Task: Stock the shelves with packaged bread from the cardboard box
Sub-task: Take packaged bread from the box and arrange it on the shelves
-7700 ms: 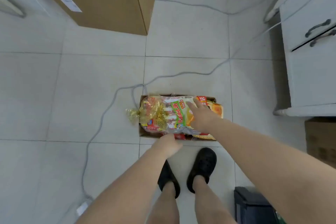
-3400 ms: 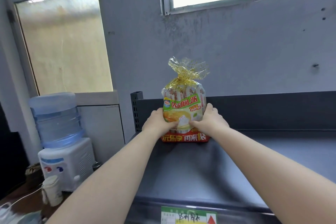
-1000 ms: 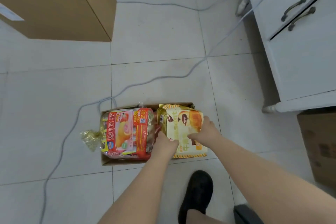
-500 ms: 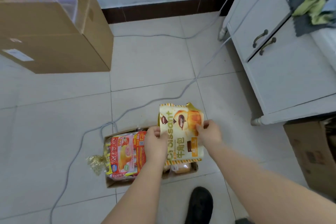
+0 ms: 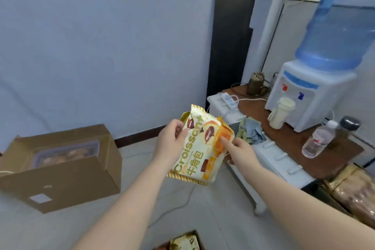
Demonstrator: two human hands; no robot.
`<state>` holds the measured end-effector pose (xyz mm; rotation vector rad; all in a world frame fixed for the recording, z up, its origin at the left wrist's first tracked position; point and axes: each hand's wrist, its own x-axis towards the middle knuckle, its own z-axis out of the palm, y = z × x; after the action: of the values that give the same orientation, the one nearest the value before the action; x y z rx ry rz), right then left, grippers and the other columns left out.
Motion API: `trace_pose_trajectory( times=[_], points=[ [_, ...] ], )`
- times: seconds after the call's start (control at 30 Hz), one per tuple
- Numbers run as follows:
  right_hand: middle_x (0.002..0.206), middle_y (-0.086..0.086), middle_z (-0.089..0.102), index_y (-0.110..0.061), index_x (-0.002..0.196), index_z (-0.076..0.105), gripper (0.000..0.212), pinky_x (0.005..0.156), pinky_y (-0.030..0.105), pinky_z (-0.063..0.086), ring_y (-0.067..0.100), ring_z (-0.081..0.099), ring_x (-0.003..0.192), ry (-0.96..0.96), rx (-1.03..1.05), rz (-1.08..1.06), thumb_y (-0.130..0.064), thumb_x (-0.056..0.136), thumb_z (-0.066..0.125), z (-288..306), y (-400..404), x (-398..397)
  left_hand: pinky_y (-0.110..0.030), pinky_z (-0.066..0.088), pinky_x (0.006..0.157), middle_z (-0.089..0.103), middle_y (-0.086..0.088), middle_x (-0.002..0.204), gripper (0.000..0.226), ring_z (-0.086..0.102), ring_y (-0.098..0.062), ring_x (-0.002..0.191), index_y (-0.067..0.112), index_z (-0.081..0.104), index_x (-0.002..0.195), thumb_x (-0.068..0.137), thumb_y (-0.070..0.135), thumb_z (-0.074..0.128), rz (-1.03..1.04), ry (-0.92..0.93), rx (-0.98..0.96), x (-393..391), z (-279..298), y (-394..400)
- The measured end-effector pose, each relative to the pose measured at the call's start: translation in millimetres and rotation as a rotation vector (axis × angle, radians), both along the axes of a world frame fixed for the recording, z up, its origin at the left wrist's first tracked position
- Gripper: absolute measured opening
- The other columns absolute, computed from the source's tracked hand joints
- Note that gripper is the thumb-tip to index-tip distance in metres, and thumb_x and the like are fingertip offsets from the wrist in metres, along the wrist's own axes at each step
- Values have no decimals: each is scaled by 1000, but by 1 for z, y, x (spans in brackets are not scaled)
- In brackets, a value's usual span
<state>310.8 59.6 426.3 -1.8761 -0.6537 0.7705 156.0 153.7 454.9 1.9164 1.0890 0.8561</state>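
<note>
A person's two bare arms reach forward from the near edge of the view, holding a yellow croissant packet in the air between both hands, above a pale tiled floor. The packet's long axis runs from near-left up to far-right, tilted, with its printed face towards the camera.

The left hand grips the packet's left edge near the top, fingers curled round it. The right hand pinches the right edge from the other side, fingertips pressed on the orange print. Both hands sit about level, equally close to the packet.

The small cardboard box it belongs to lies on the floor at the very near edge, almost under the arms, with more packets visible inside. A larger cardboard box stands on the floor to the left.

To the right, a brown counter carries a water dispenser, a plastic bottle and a lidded cup.

No shelf is in view, so the carry probably needs a further turn before the packet can be set down.
</note>
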Motion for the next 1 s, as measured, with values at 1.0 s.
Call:
trace_pose_trajectory(
  times=[1.0],
  points=[
    [96,2,72,-18,99,61,46,78,40,58,19,71,87,-547,648,-932,-21,62,87,346,-510,-114,-35,26,103,51,-4,135,52,43,-24,125,22,48,133,84,35,60,-782,-747,908,53,322,-415]
  ],
)
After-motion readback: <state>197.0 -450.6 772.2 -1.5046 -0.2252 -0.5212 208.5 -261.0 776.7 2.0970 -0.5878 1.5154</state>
